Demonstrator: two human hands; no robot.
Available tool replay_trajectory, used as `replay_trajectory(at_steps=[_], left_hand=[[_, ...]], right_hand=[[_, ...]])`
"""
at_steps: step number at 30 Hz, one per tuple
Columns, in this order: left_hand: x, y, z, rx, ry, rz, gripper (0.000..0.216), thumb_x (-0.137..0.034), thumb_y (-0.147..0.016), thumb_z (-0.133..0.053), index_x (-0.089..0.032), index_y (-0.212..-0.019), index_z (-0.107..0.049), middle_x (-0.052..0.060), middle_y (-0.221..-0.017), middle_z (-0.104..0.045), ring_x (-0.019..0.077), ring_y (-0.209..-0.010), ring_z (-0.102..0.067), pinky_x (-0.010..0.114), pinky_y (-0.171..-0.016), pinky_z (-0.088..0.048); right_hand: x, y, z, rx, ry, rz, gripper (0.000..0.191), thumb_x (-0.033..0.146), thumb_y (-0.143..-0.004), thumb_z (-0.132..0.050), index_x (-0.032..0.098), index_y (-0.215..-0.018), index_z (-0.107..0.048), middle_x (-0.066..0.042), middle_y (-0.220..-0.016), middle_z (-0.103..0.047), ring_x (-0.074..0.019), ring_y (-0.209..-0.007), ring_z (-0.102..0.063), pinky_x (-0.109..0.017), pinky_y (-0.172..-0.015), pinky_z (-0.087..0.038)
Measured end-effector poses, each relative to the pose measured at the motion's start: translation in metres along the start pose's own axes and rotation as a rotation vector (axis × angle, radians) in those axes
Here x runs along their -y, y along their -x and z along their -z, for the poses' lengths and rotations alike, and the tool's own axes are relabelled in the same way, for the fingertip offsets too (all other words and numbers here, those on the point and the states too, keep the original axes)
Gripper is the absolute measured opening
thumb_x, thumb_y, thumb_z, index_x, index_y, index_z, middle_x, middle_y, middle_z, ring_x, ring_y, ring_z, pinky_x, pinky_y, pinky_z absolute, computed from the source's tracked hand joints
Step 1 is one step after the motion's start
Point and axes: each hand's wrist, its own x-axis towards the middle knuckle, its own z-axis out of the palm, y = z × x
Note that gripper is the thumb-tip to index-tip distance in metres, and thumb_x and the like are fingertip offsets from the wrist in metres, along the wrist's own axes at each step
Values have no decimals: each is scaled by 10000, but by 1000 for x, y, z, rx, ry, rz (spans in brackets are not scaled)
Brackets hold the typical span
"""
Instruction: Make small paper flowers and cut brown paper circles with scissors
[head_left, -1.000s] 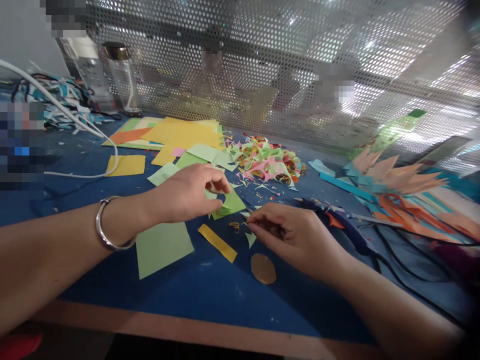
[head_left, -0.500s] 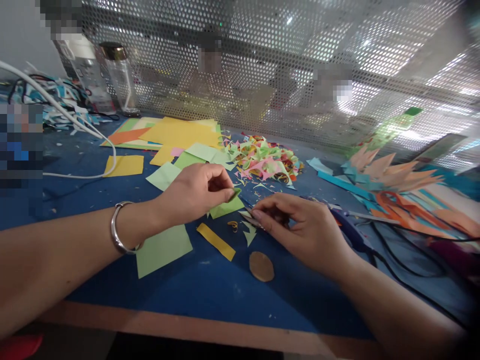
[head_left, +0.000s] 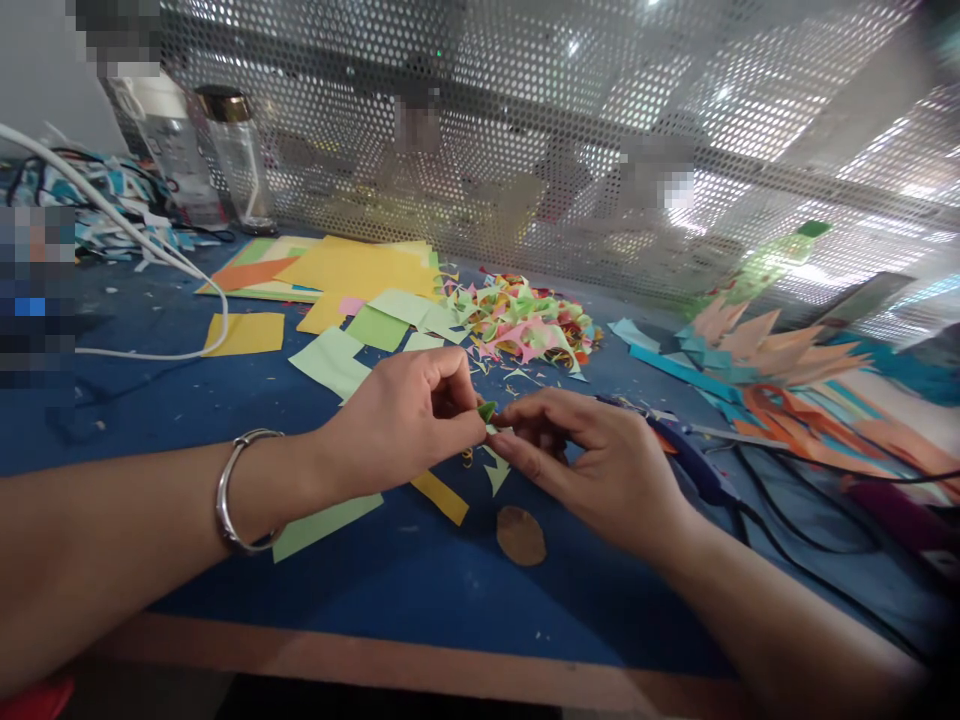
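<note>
Over the blue table, my left hand (head_left: 409,420) pinches a small green paper piece (head_left: 487,411) between thumb and fingers. My right hand (head_left: 600,455) is closed against it from the other side, its thumb and forefinger on a small pale paper piece (head_left: 498,430). The fingertips of both hands nearly meet, and much of both pieces is hidden. Below them lie a pale green scrap (head_left: 496,474), a yellow paper strip (head_left: 444,499) and a brown oval piece (head_left: 521,537). Under my left forearm, a light green sheet (head_left: 330,525) is partly covered.
Behind the hands are yellow sheets (head_left: 360,268) and a heap of coloured paper scraps (head_left: 536,330). A dark blue tool (head_left: 697,465) with black cable lies right, near pointed peach paper pieces (head_left: 772,340). Two bottles (head_left: 240,165) stand back left before a perforated screen (head_left: 487,170).
My left hand has moved right and slightly down, bringing the green paper piece up to my right hand's fingertips. My right hand has stayed nearly in place.
</note>
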Motion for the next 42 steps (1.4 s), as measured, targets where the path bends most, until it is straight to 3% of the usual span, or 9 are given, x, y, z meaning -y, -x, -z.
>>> replay_trajectory(at_steps=[5, 19, 28, 34, 42], left_hand=[[-8, 4, -1, -22, -78, -31, 131, -159, -734, -625, -195, -682, -509, -32, -683, -576, 105, -621, -513, 249, -560, -394], [0, 1, -4, 26, 147, 75, 126, -210, -764, -645, -192, -702, -537, -1, -751, -599, 140, -717, -577, 291, -663, -476], [-1, 2, -3, 60, 251, 114, 304, -391, -753, -753, -172, -732, -544, 37, -800, -665, 158, -734, -619, 306, -684, -505], [-3, 1, -2, 76, 337, 159, 257, -346, -774, -739, -162, -879, -594, 12, -829, -642, 145, -721, -623, 313, -692, -519], [-6, 2, -3, 104, 474, 220, 183, -255, -800, -705, -130, -922, -652, 29, -882, -648, 147, -799, -630, 322, -755, -545]], right_hand=[[1, -1, -2, 9, 6, 16, 140, 336, -886, -669, 197, -876, -691, 13, -645, -602, -115, -546, -539, -230, -490, -440], [3, 0, -1, 15, -12, 0, 103, 295, -882, -668, 195, -858, -659, 22, -653, -566, -106, -549, -503, -225, -493, -416], [6, -1, 0, 5, 37, 66, 76, 206, -861, -652, 184, -790, -637, 32, -639, -549, -92, -543, -484, -210, -509, -397], [5, 0, 0, 19, 17, 59, 50, 214, -872, -651, 181, -835, -647, 30, -662, -566, -89, -543, -487, -212, -510, -400], [0, 0, 0, 34, 5, 52, 101, 289, -901, -656, 192, -875, -648, 24, -680, -575, -96, -544, -494, -219, -494, -407]])
